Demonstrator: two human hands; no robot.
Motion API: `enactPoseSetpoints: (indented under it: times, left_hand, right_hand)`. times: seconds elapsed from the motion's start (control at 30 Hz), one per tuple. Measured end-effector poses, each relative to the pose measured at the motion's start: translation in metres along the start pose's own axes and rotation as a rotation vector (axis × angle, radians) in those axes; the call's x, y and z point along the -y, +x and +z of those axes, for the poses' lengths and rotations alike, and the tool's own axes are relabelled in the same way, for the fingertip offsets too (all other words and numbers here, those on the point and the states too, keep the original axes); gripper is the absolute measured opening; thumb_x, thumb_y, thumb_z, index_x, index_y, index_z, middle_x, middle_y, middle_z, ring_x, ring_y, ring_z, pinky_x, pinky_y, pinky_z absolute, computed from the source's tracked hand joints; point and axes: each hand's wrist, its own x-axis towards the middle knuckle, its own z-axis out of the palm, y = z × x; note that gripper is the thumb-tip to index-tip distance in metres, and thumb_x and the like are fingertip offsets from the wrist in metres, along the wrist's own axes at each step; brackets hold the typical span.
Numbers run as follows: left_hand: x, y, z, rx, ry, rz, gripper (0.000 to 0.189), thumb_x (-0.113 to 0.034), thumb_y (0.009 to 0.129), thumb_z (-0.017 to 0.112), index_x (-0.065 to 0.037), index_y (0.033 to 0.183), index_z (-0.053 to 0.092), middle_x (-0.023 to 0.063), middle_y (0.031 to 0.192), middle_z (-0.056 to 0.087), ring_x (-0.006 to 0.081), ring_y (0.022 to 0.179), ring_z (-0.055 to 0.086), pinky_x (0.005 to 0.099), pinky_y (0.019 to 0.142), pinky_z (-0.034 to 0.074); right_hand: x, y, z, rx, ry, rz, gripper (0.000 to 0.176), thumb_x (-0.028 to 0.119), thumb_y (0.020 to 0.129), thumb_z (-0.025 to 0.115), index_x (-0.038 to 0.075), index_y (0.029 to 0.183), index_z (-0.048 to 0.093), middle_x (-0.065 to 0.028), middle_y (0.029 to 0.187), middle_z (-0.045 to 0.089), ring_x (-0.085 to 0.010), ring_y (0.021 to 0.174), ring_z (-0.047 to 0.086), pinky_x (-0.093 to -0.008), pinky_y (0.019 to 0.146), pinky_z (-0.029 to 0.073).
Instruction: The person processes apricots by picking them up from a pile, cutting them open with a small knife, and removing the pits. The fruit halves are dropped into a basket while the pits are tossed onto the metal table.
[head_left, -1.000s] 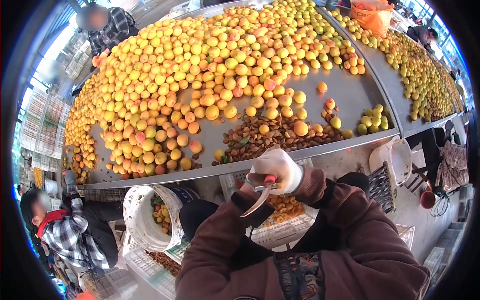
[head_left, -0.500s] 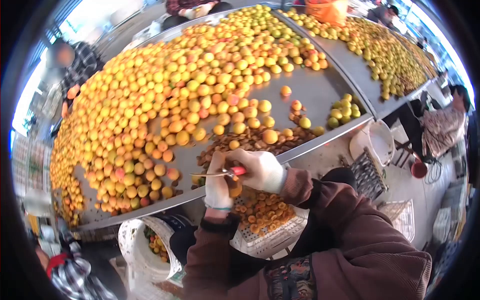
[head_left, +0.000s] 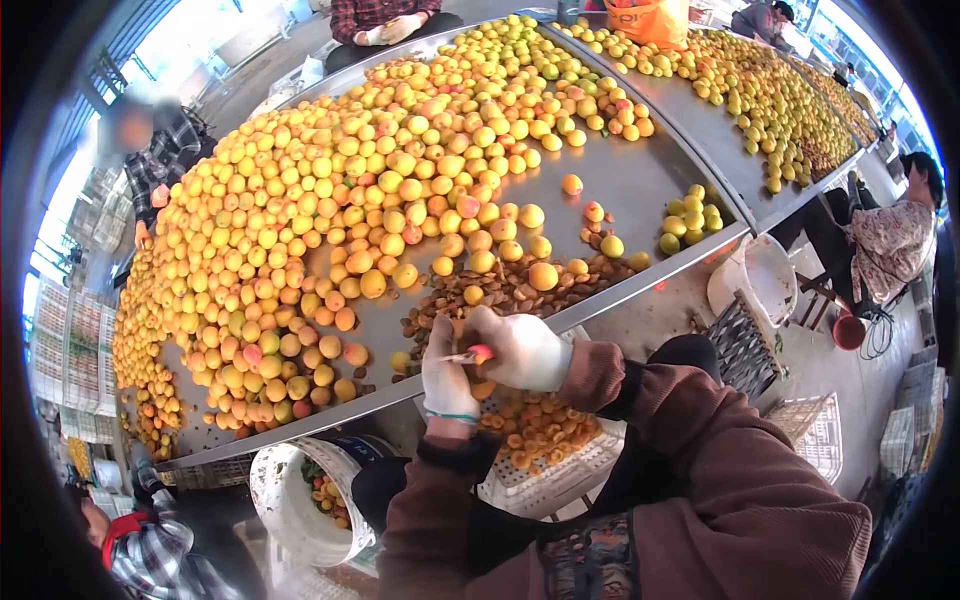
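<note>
My right hand, in a white glove, is closed around the red handle of a knife. Its thin metal blade points left across my left hand. That hand is gloved too, with fingers curled around an apricot, mostly hidden between the two hands. Both hands meet just over the table's near edge. Below them, a white plastic crate holds many opened apricot halves. A heap of brown pits lies on the table just beyond my hands.
Whole apricots cover much of the metal table. A white bucket with fruit scraps stands lower left; another white bucket and a dark crate stand right. Other people sit around the table, one at right.
The knife blade, seen long and sideways before, now looks short and lies against my left hand. My hands stay together, and the view has shifted slightly.
</note>
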Motion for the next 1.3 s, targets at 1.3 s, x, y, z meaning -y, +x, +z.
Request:
enactPoseSetpoints:
  times: [1.3]
  left_hand:
    - [-0.009,-0.025,0.024,0.713,1.645,0.144,0.035,-0.031,0.092,0.059,-0.003,0.112,0.062,0.0163,0.1,0.067,0.0282,0.095,0.065,0.0364,0.084,0.049]
  right_hand:
    - [-0.072,0.038,-0.077,-0.226,-0.261,0.451,0.033,0.034,0.083,0.069,0.005,0.094,0.061,-0.0163,0.082,0.066,-0.0392,0.077,0.063,-0.041,0.069,0.052]
